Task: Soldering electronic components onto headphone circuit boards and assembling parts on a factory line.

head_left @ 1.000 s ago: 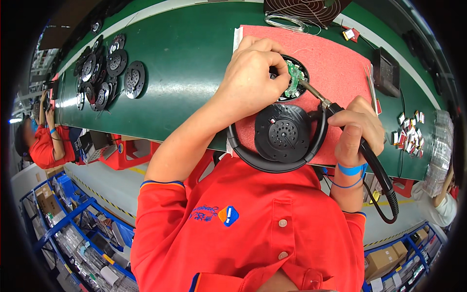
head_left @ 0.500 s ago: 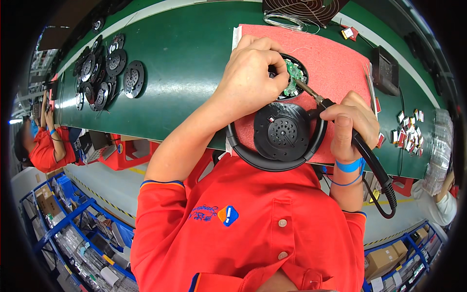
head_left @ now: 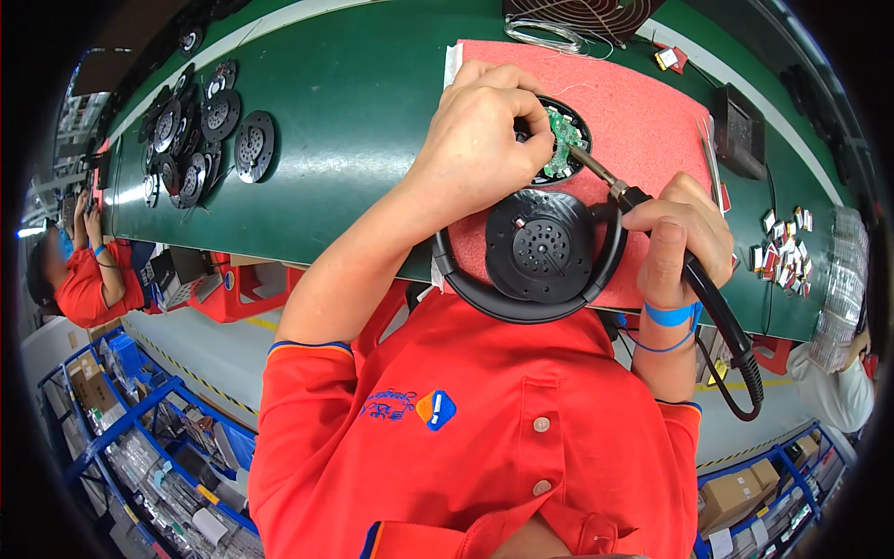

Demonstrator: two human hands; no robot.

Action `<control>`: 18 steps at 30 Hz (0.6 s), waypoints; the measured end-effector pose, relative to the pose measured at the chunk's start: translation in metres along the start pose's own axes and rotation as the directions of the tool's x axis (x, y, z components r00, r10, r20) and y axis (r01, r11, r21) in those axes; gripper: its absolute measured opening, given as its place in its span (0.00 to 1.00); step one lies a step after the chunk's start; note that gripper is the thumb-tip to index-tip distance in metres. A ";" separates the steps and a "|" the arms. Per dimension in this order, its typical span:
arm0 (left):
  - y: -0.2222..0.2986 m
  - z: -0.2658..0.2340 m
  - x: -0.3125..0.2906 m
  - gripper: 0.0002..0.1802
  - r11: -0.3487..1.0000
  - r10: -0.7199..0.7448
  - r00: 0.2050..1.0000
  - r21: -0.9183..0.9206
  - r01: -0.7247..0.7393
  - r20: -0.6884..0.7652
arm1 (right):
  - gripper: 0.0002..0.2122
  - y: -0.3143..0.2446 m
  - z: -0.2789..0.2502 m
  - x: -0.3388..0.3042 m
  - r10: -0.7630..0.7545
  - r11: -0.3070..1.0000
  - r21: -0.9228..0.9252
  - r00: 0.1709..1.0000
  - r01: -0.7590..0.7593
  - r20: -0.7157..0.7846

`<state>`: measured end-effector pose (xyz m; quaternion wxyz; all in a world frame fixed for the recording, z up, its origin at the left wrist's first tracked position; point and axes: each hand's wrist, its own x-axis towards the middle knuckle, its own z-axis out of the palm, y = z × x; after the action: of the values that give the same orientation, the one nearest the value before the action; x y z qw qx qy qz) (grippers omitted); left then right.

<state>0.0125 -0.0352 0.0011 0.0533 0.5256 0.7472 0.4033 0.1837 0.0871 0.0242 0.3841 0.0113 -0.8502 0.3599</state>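
Note:
A soldering iron [head_left: 690, 266] with a black handle and a metal tip is gripped in my right hand [head_left: 683, 244]. Its tip rests at a green circuit board [head_left: 564, 130] inside a round black ear cup [head_left: 585, 116]. My left hand [head_left: 484, 128] is pinched over the left side of this cup; whatever is between the fingertips is hidden. Nearer to me lies the other ear cup, with a round black perforated speaker plate [head_left: 540, 248] on it. The curved black headband [head_left: 503, 307] joins the cups, and the headphones lie on a pink foam mat [head_left: 643, 112].
Several black speaker plates [head_left: 220, 115] lie on the green table [head_left: 354, 84] at left. Small battery packs [head_left: 787, 256] are heaped at right, near a black tray [head_left: 740, 130] and stacked clear plastic trays [head_left: 841, 279]. A fan [head_left: 582, 14] and wire coil [head_left: 545, 35] stand at the back.
My right hand and the soldering iron have shifted slightly right, the tip staying over the board. My left hand keeps its pinch, nearly in place.

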 end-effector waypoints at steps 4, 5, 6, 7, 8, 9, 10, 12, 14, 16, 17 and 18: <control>-0.001 0.001 0.000 0.04 1.000 0.019 1.000 0.002 -0.019 -0.014 | 0.09 0.001 0.002 -0.001 -0.002 1.000 0.014 1.000 0.003 -0.022; -0.001 0.001 0.000 0.04 1.000 0.019 1.000 0.002 -0.019 -0.014 | 0.09 0.001 0.003 -0.001 -0.004 1.000 0.020 1.000 0.004 -0.021; -0.001 0.001 0.000 0.04 1.000 0.011 1.000 -0.001 -0.011 -0.013 | 0.09 0.000 0.002 0.000 -0.004 1.000 0.020 1.000 0.004 -0.021; -0.001 0.001 0.000 0.04 1.000 0.004 1.000 -0.004 -0.004 -0.012 | 0.08 0.000 0.002 0.000 -0.002 1.000 0.016 1.000 0.002 -0.009; -0.001 0.001 0.000 0.04 1.000 0.004 1.000 -0.004 -0.004 -0.012 | 0.08 0.000 0.002 0.000 0.001 1.000 0.012 1.000 -0.001 0.002; -0.001 0.000 0.000 0.04 1.000 0.007 1.000 -0.007 -0.007 -0.011 | 0.08 0.000 0.002 0.001 0.000 1.000 0.012 1.000 0.000 0.002; -0.001 0.000 0.000 0.04 1.000 0.010 1.000 -0.010 -0.010 -0.010 | 0.07 0.000 0.002 0.001 0.002 1.000 0.007 1.000 -0.002 0.002; 0.000 0.000 0.000 0.04 1.000 0.000 1.000 -0.013 0.000 -0.006 | 0.07 -0.001 0.002 0.001 0.003 1.000 0.002 1.000 -0.003 0.002; 0.000 0.000 0.000 0.04 1.000 -0.010 1.000 -0.015 0.010 -0.003 | 0.06 -0.001 0.002 0.001 0.012 1.000 -0.003 1.000 -0.012 0.010; 0.000 0.000 0.000 0.05 1.000 -0.002 1.000 -0.012 0.002 -0.002 | 0.06 -0.001 0.002 0.002 0.009 1.000 -0.006 1.000 -0.009 0.016; 0.000 0.000 0.000 0.05 1.000 -0.002 1.000 -0.012 0.002 -0.002 | 0.06 -0.001 0.001 0.002 0.007 1.000 -0.008 1.000 -0.007 0.022; 0.000 0.000 0.000 0.05 1.000 -0.006 1.000 -0.012 0.006 0.000 | 0.06 -0.001 0.002 0.002 0.006 1.000 -0.008 1.000 -0.006 0.022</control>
<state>0.0126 -0.0355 0.0011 0.0578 0.5232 0.7462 0.4076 0.1814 0.0859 0.0258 0.3737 0.0110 -0.8559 0.3574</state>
